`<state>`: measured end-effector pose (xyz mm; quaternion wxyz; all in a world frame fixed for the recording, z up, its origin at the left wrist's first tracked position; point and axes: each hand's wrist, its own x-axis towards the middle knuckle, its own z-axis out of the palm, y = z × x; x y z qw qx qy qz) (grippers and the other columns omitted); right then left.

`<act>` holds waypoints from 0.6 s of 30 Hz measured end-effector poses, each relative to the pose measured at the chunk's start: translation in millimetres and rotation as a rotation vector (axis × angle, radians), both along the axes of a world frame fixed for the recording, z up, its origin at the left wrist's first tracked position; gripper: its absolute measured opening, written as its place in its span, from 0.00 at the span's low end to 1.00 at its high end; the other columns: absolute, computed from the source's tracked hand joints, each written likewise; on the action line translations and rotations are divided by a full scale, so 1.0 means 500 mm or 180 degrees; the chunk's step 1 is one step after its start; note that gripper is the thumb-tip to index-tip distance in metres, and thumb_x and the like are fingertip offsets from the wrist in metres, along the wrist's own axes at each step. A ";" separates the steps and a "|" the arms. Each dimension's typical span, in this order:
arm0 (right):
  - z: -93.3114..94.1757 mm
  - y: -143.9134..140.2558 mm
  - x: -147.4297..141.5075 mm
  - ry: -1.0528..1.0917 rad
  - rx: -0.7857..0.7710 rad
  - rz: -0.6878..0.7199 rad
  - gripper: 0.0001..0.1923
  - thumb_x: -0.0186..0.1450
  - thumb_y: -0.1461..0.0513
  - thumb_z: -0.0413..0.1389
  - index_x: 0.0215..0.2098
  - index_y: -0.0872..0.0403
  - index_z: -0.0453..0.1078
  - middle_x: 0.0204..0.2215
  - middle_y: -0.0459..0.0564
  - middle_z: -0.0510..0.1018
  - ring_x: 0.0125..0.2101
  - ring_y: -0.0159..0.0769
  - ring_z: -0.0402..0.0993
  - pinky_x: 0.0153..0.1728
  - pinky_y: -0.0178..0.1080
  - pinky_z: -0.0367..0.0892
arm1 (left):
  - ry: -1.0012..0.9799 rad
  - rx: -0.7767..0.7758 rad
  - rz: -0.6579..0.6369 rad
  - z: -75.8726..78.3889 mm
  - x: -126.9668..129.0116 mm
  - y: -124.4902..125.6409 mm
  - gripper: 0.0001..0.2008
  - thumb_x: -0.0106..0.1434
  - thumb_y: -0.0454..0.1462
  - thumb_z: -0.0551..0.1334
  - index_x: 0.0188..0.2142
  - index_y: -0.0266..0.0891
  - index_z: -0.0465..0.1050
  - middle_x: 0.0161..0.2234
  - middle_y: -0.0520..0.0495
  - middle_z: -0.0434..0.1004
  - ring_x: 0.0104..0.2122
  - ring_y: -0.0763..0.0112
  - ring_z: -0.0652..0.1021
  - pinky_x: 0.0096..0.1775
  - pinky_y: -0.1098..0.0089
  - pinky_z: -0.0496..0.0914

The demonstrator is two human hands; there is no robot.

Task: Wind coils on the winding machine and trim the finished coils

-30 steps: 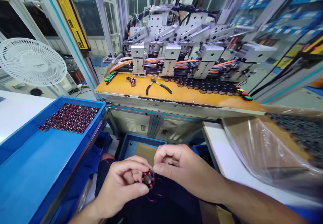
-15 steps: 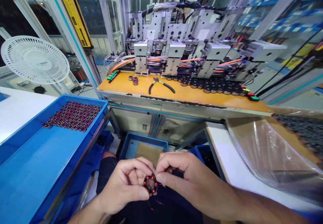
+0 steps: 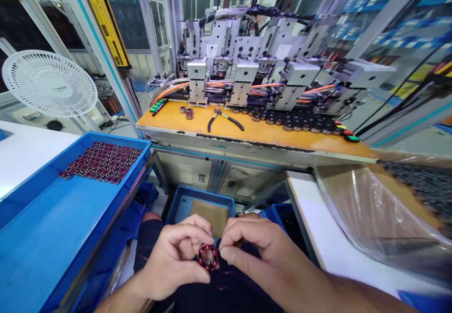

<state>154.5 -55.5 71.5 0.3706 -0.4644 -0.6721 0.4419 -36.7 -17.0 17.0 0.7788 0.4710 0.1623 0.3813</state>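
A small black ring wound with red coils [image 3: 208, 256] sits between the fingers of both hands, low in the middle of the view above my lap. My left hand [image 3: 173, 261] grips it from the left with thumb below and fingers above. My right hand [image 3: 254, 252] pinches at its right edge with thumb and forefinger; thin red wire ends hang below the ring. A blue tray [image 3: 49, 237] to my left holds a pile of several like red-wound rings [image 3: 102, 161] at its far end.
Ahead stands an orange workbench [image 3: 254, 136] with pliers [image 3: 224, 117], two loose rings [image 3: 187, 111], a row of black parts [image 3: 296, 124] and a multi-head machine [image 3: 254, 68]. A white fan [image 3: 49, 84] is at left. A plastic-lined box [image 3: 384, 204] of dark parts is right. A blue bin [image 3: 201, 207] lies below.
The view has shifted slightly; both hands have dropped a little lower and nearer, still working the same ring, my right fingers pinching closer at its edge.
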 end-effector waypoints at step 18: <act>-0.007 0.032 0.032 -0.0777 0.2543 0.0885 0.04 0.70 0.65 0.55 0.40 0.56 0.72 0.32 0.51 0.78 0.32 0.34 0.71 0.34 0.37 0.68 | -0.0646 -0.1020 -0.0581 -0.019 0.020 -0.015 0.16 0.47 0.33 0.77 0.37 0.42 0.82 0.35 0.52 0.76 0.24 0.78 0.81 0.26 0.81 0.74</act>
